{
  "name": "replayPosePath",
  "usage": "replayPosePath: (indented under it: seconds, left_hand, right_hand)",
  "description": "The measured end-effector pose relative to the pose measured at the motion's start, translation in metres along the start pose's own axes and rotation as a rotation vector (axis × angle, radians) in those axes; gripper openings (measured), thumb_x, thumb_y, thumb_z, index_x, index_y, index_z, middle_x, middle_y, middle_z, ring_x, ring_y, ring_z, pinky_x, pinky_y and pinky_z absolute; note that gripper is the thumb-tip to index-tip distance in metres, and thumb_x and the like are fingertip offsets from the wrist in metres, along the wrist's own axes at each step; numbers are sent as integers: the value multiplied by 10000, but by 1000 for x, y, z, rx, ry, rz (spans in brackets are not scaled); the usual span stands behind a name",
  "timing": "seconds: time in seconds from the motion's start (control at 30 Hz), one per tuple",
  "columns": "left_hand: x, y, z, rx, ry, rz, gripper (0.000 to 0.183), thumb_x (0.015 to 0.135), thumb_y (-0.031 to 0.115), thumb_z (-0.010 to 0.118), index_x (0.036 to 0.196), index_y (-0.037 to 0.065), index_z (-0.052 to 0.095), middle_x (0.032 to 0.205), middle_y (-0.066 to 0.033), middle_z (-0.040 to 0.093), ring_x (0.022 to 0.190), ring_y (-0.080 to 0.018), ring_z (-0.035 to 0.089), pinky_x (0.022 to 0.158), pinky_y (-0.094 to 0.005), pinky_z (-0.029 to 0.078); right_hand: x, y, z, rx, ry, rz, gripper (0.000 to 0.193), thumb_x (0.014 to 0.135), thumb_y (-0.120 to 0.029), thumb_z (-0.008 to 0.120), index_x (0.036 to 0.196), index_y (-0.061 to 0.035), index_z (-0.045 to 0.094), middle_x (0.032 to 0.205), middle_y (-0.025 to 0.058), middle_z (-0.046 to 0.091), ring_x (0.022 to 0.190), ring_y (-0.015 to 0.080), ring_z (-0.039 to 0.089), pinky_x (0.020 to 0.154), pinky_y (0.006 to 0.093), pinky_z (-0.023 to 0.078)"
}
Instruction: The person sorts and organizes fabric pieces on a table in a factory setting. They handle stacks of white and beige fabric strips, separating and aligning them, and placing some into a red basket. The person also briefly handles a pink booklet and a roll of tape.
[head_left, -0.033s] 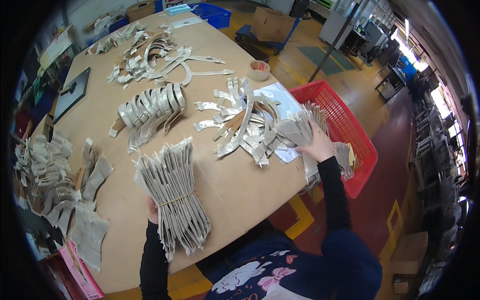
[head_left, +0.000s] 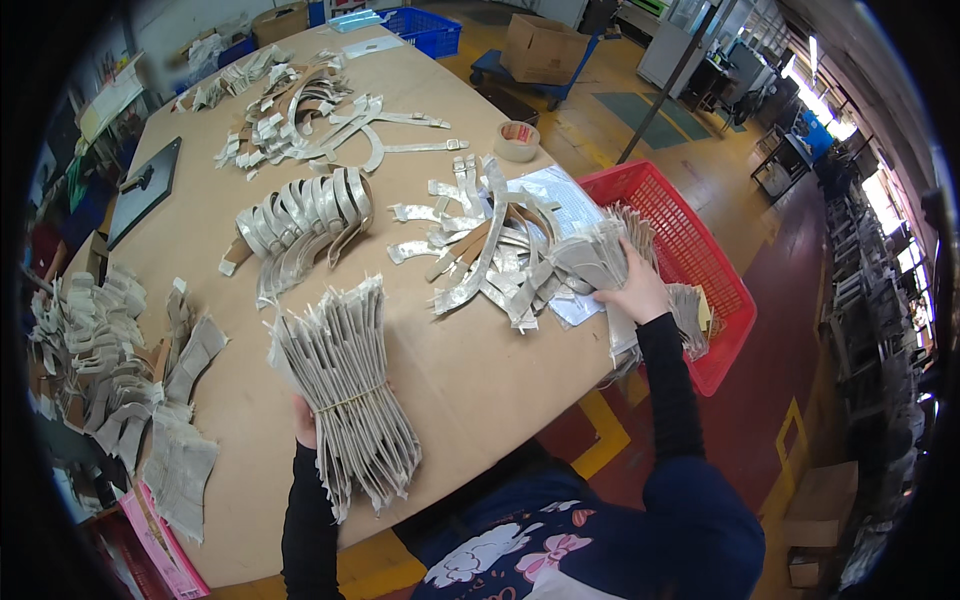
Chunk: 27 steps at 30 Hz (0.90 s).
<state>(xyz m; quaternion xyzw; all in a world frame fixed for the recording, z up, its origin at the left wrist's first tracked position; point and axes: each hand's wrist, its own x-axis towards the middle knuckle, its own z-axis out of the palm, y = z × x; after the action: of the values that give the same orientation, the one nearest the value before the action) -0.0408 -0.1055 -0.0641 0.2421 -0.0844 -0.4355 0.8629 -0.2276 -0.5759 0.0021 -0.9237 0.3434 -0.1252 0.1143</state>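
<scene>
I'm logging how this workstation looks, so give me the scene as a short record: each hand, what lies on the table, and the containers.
Left hand: holds a banded bundle of flat gray pieces
Right hand: grips a gray stack near the table's right edge
Table, middle: row of curved straps; loose straps
Table, left: heap of gray pieces
Tape roll: beyond the loose straps
Red basket: beside the table, gray pieces inside
Blue crate: by the far end
</scene>
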Motion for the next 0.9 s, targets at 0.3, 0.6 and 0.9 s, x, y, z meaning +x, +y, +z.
replayPosePath:
  seconds: [0.3, 0.6, 0.9]
  left_hand:
    - [-20, 2, -7, -46, 0, 279, 855, 860, 556, 623, 1463, 4, 371, 1319, -266, 538, 1213, -378, 545, 1030, -462, 454]
    - [-155, 84, -9, 544, 291, 305, 683, 828, 356, 731, 1387, 32, 509, 1288, -190, 599, 1197, -303, 562, 1041, -378, 435]
    - [-237, 136, 19, 2287, 948, -662, 1286, 555, 657, 834, 1573, 262, 155, 1560, -216, 210, 1463, -452, 147, 1125, -664, 179]
  right_hand:
    - [-31, 5, -54, 354, 285, -126, 1002, 735, -183, 817, 1524, 24, 236, 1576, 200, 269, 1458, 295, 255, 1198, 406, 195]
    - [-43, -45, -77, 1251, -168, -12, 875, 807, -209, 707, 1524, -36, 238, 1458, 176, 399, 1316, 310, 422, 1092, 407, 351]
    - [-40, -184, -68, 826, -594, -299, 744, 624, -148, 712, 1305, -42, 432, 1213, 113, 512, 1075, 258, 548, 928, 375, 448]
